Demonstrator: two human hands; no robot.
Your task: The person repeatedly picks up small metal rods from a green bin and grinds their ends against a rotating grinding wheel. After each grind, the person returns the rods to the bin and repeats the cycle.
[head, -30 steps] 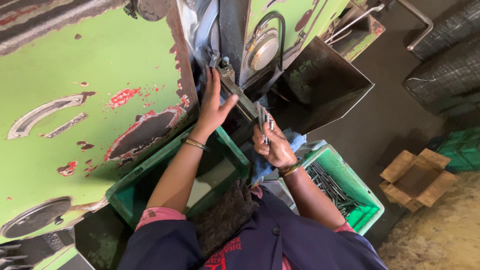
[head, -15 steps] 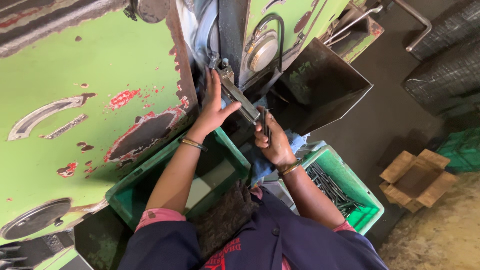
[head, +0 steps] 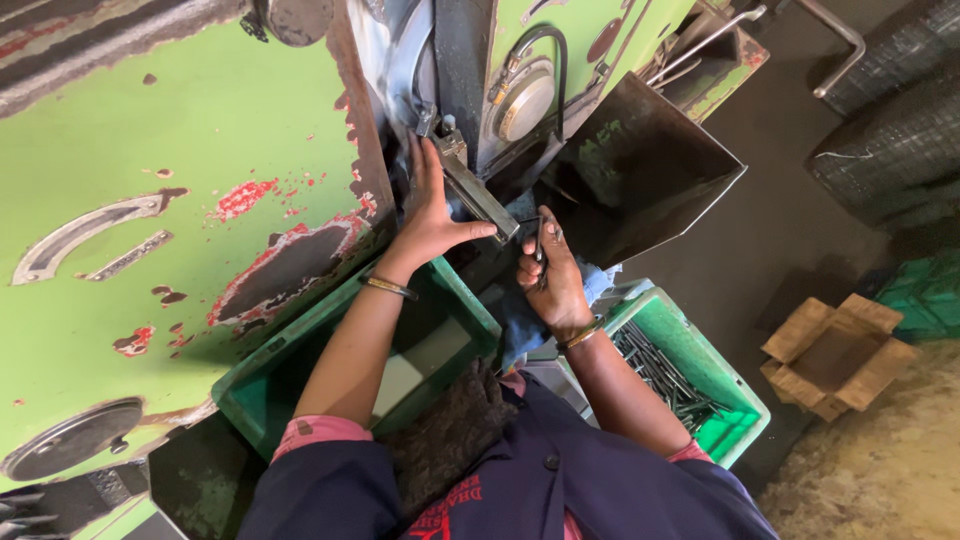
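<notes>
- Your large green-painted metal machine body [head: 150, 150] has a matt coat, chipped to red primer and bare dark steel.
- The flat grey metal bar [head: 478, 192] under your left hand [head: 432, 215] looks smooth and dull.
- The dark sheet-metal chute [head: 640, 170] is matt and grimy.
- Both green plastic crates [head: 455, 310] are smooth with a faint sheen.
- The thin dark metal rods [head: 665, 375] look oily.
- The brown cardboard box [head: 835, 355] is rough and matt.
- Your navy cloth jacket [head: 560, 490] is soft-woven.

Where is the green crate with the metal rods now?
In the head view the green crate with the metal rods sits at lower right, just beside the right forearm, below the dark metal chute.
</notes>
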